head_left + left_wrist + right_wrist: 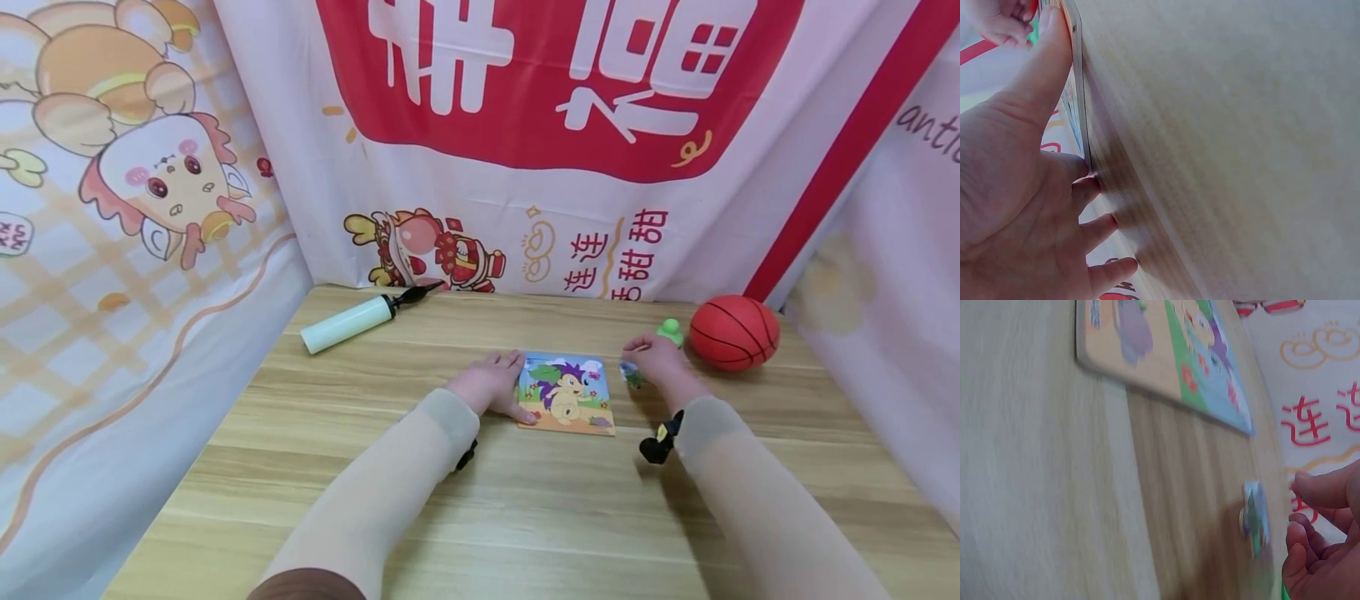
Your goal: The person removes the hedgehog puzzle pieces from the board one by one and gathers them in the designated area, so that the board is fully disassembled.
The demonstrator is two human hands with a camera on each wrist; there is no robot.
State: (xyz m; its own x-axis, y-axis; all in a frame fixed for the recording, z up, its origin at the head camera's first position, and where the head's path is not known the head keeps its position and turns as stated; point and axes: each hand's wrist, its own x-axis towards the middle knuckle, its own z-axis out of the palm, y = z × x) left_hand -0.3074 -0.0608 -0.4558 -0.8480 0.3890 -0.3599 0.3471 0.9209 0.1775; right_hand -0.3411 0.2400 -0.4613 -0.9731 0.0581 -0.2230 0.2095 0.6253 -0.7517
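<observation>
A square picture board (566, 396) with a purple-spined cartoon hedgehog lies flat on the table. My left hand (491, 385) rests along its left side. In the left wrist view the thumb (1054, 50) lies against the board's edge, while the other fingers stretch out to the tabletop. My right hand (658, 367) is just right of the board, with loosely bent fingers and a gap between thumb and fingertips in the right wrist view. Beside those fingertips, apart from them, is a small blue-green puzzle piece (1255, 519), somewhat blurred.
Behind the right hand stands a light green knobbed object (670, 331), partly hidden, next to a red toy basketball (735, 332). A pale hand pump (348, 325) with a black nozzle lies at the back left. Printed cloth (450, 183) hangs along the table's back edge.
</observation>
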